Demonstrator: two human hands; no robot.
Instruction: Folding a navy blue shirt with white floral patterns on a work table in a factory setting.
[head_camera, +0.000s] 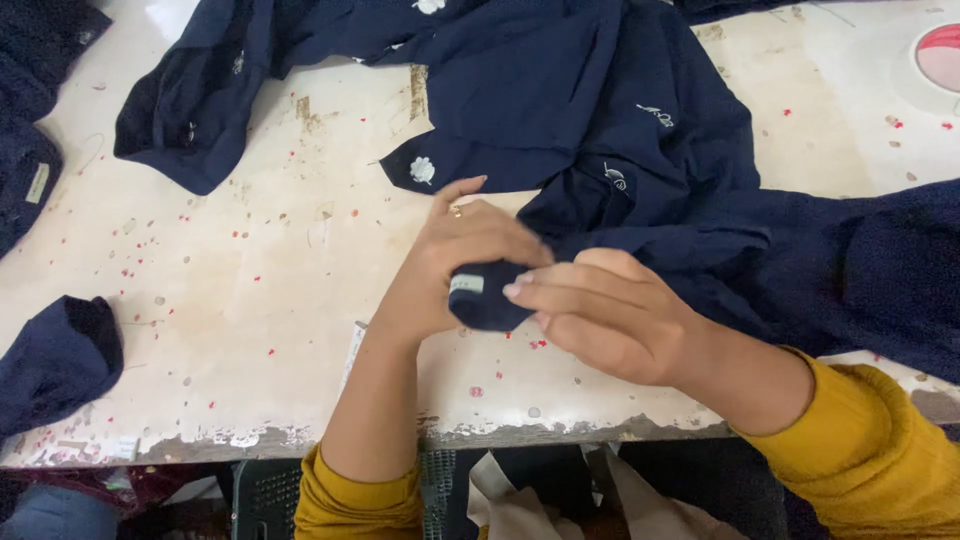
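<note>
Holding a bunched fold of a navy garment (640, 170) near the front edge of the table (230, 290), both hands meet over the same small lump of cloth. The left hand (455, 265) curls around it from the far side, its grip closed on the fabric, a ring showing on one finger. The right hand (600, 315) comes in from the near side with fingers (545, 290) laid across the top of the lump, its grip likewise pinched shut on the cloth. A small white label (466, 284) shows on the fold just between the two hands. The rest of the garment trails away up and to the right across the table, with pale embroidered motifs (423, 170) visible on it. Another navy piece (58, 362) lies well apart at the left edge, and mustard-yellow sleeves (870, 455) cover both forearms.
</note>
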